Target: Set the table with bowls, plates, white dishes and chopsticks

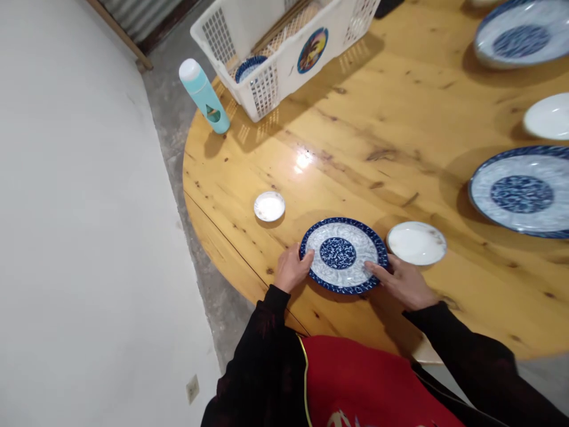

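Both my hands hold a blue-and-white patterned plate by its opposite sides, over the near edge of the wooden table. My left hand grips the left rim, thumb on top. At the right rim my right hand does the same, with its thumb or finger lying across the upper face and the rest partly hidden under it. A small white dish sits just beyond my right hand. Farther off to the left lies a smaller white saucer.
A white plastic basket stands at the back, holding a blue-rimmed dish and some sticks. Beside it is a turquoise bottle. Several plates and bowls, including a blue-rimmed plate, stand at the right. A white wall rises left.
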{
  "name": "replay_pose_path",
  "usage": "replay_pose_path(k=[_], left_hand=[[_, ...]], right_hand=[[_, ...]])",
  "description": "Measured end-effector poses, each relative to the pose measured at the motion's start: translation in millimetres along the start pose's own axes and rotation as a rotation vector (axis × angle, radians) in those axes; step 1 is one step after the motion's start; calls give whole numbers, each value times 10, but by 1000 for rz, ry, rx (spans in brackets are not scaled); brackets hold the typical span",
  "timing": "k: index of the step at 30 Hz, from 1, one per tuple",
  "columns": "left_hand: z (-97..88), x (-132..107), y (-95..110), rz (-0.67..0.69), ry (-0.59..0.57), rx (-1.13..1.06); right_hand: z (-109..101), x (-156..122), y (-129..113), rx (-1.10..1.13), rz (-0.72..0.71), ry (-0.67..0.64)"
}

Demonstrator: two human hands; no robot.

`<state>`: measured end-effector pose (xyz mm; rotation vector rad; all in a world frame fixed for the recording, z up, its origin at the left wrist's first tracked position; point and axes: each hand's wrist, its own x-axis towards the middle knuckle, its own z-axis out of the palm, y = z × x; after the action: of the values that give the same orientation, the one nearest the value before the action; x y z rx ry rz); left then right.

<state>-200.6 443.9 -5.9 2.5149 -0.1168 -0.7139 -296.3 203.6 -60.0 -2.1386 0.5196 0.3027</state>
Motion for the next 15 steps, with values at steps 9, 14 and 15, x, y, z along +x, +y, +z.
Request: replay_pose_path(k=[9, 14, 15], left_hand=[[-61, -136, -177, 105, 26, -133], [-46, -360, -366, 229, -46, -306], [-20, -398, -381, 236, -63, -328]], right_hand=[[204, -213, -159, 200, -29, 115], [346, -659, -152, 198, -32, 192], [371, -753, -132, 186, -20, 213]])
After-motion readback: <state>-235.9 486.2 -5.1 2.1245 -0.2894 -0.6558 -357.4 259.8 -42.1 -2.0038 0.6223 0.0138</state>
